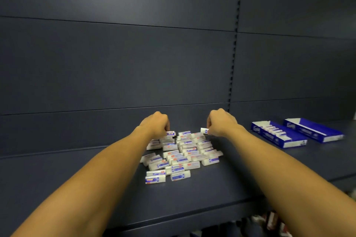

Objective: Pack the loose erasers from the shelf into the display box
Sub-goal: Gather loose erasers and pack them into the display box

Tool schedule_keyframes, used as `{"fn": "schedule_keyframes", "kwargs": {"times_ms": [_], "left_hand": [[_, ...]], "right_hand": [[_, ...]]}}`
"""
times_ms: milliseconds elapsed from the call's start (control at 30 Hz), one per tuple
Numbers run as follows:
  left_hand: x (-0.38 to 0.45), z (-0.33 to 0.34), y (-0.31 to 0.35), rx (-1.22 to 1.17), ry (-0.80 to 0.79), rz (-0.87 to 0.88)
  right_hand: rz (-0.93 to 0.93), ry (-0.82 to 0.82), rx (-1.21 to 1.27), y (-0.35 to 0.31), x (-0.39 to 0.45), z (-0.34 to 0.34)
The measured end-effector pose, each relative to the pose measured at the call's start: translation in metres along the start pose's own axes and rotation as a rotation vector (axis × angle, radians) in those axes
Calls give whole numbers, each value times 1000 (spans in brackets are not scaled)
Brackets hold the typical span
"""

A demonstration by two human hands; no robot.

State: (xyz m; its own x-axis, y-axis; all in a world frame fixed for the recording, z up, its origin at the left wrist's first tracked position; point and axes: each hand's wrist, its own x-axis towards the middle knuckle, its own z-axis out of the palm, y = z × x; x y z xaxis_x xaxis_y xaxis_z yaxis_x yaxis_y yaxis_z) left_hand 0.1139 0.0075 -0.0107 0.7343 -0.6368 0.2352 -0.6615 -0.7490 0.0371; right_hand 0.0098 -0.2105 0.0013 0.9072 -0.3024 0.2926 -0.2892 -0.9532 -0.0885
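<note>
step: picking phase, I'd say. Both hands are at the back edge of the eraser pile, each grabbing one, and nothing is on its way to a box yet.

left hand [157,124]: fingers curled down, pinching an eraser [171,133] at the far-left corner of the pile. Can't tell if it's lifted off the others or just touching them.

right hand [221,122]: fingers also curled, pinching a single eraser [204,130] that looks raised just above the far-right corner of the pile.

loose erasers [181,155]: messy heap in the middle of the shelf [240,175], between the two forearms. Most lie flat with long axes running roughly left-right, some skewed.

held eraser, right: long axis about level, free end pointing left toward the other hand.

display box [278,134]: open blue one well off to the right on the shelf, a row of erasers already in it, long side running from back-left toward the front-right.

second box [313,130]: just beside it, further right; looks empty from here.

next move: my guess is carry both erasers right to the open box and turn them to match the row so they slot in snug.
</note>
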Motion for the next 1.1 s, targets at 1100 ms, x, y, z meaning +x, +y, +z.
{"fn": "schedule_keyframes", "kwargs": {"times_ms": [1100], "left_hand": [[26,9,341,12,16,111]], "right_hand": [[166,-19,-27,312,-145,-72]]}}
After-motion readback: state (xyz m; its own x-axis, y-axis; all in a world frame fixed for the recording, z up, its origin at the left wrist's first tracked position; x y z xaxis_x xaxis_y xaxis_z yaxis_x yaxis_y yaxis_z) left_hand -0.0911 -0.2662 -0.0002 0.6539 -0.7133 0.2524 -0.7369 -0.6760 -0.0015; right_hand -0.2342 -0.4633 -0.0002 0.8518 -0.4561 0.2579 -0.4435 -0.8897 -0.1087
